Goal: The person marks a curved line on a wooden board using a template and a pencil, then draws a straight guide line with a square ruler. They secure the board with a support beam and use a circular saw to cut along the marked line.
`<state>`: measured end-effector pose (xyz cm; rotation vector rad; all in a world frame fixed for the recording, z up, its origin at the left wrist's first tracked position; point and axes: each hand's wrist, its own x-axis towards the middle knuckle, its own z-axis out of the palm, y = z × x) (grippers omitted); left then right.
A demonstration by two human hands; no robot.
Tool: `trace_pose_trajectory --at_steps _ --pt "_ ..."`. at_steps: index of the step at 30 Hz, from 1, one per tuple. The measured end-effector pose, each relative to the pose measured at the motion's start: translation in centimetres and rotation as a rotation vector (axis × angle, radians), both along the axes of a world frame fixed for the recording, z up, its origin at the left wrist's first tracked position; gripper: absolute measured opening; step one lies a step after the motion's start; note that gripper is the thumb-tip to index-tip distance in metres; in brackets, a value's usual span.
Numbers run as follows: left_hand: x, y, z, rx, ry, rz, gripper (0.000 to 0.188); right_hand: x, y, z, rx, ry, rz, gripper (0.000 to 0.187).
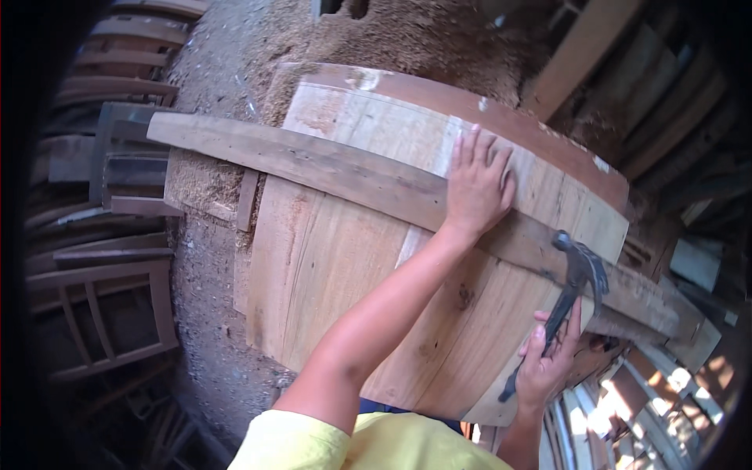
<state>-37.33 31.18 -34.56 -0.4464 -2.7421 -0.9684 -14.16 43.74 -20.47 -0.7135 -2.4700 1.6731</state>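
Note:
My left hand [479, 178] lies flat, fingers stretched, on a wide panel of pale wooden boards [352, 258]; its wrist crosses a long weathered plank [337, 168]. That plank runs slantwise over the panel and sticks out past both sides. At the right, my right hand [548, 360] grips a dark claw hammer [565, 305] by its handle, with the head up over the plank. Whether the hammer touches the plank I cannot tell. A reddish-brown board [439, 98] borders the panel's far edge.
Sawdust [423, 39] covers the ground beyond the panel. Wooden frames [110, 313] and curved pieces are stacked at the left. A thick beam [580, 55] leans at the far right, and several slats [595, 415] lie at the lower right.

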Motion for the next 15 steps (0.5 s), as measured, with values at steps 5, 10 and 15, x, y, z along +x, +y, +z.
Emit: trace_pose_trajectory --at_steps 5,10,15 --pt "-1.3 -10.2 0.5 -0.227 0.038 0.146 0.057 -6.1 -5.0 2.6 -0.145 0.001 0.244 0.084" --pt "-1.8 -13.9 0.0 -0.348 0.048 0.131 0.074 -10.0 -9.9 -1.2 0.041 -0.041 0.585 0.071" --pt "-1.6 -14.4 -2.4 -0.168 -0.021 0.162 0.087 -18.0 -17.3 -2.5 0.243 0.128 0.899 0.065"
